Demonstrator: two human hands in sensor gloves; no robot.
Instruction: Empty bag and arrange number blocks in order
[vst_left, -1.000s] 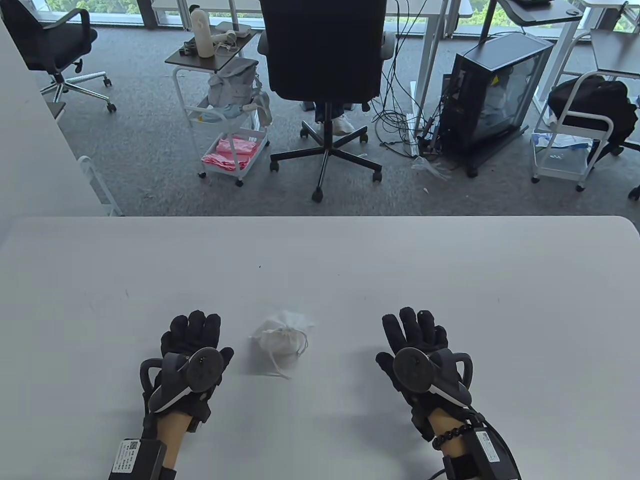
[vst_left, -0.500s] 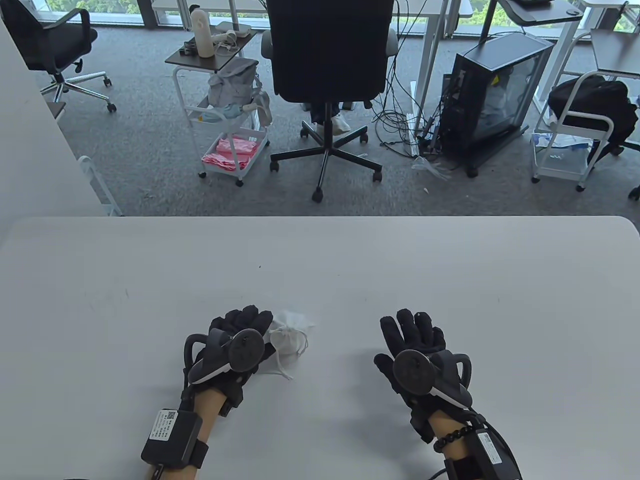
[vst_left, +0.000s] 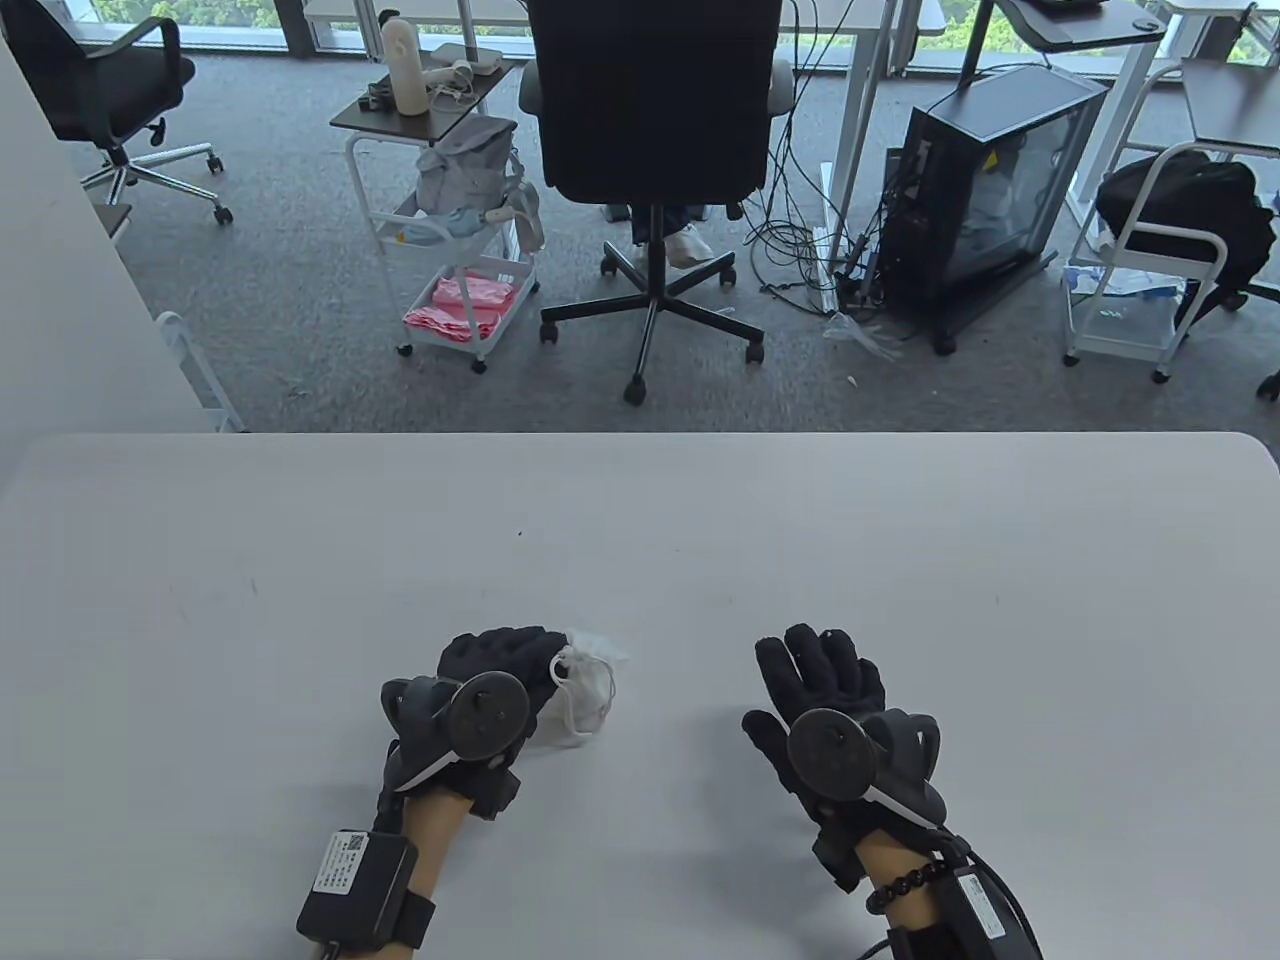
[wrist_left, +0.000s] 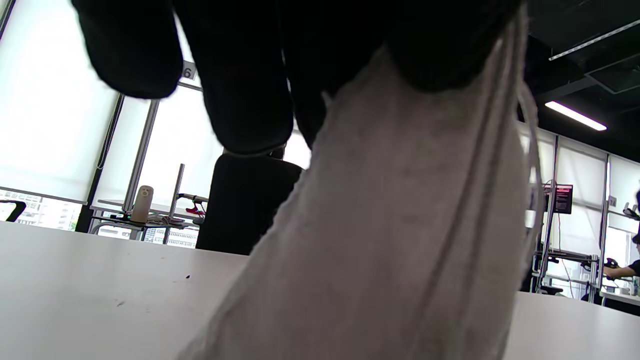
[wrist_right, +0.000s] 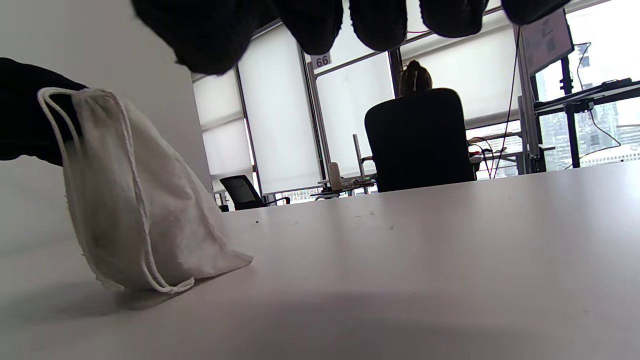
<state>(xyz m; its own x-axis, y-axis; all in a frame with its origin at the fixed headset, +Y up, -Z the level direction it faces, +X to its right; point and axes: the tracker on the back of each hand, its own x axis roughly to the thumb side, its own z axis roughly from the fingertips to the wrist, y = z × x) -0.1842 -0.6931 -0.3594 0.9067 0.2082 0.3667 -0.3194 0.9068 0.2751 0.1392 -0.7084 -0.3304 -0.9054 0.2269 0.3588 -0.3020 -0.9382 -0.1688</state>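
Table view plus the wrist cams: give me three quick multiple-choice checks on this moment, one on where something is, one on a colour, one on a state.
1. Where is the small white cloth drawstring bag?
A. Between the two hands, by the left hand
B. At the table's far edge
C. Under the right hand

2. What colour is the bag's drawstring cord?
A. Red
B. White
C. Black

3. What is the gloved right hand doing?
A. Pulling the cord
B. Holding a block
C. Spread open, holding nothing

Answers: 1 A, the gloved left hand grips its top on the white table. 2 B, it matches the cloth. 3 C, its fingers are splayed apart from the bag.
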